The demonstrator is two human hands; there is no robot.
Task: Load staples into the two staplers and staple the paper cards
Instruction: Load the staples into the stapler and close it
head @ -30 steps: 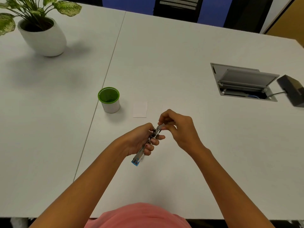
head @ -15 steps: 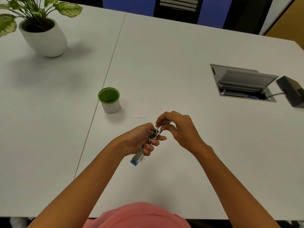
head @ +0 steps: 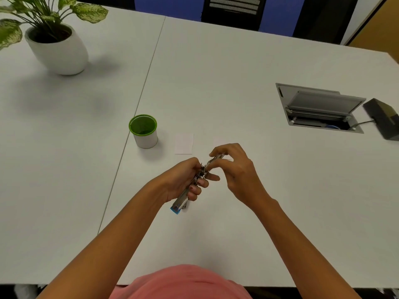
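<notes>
A small metal stapler [head: 182, 199] with a blue end is held above the white table [head: 216, 83]. My left hand [head: 183, 180] grips its body, the blue end pointing toward me. My right hand [head: 235, 167] pinches the stapler's far metal arm [head: 217, 158], which is hinged open and points away. A white paper card [head: 184, 144] lies flat on the table just beyond my hands. Part of a second pale card [head: 221, 141] shows behind my right fingers. No second stapler is in view.
A white cup with a green rim [head: 143, 131] stands left of the card. A potted plant [head: 57, 44] sits at the far left. An open cable hatch [head: 319, 108] and a black box [head: 384, 118] lie at the right.
My right hand's fingers have shifted slightly along the stapler's open arm. My left hand and the stapler stay about where they were.
</notes>
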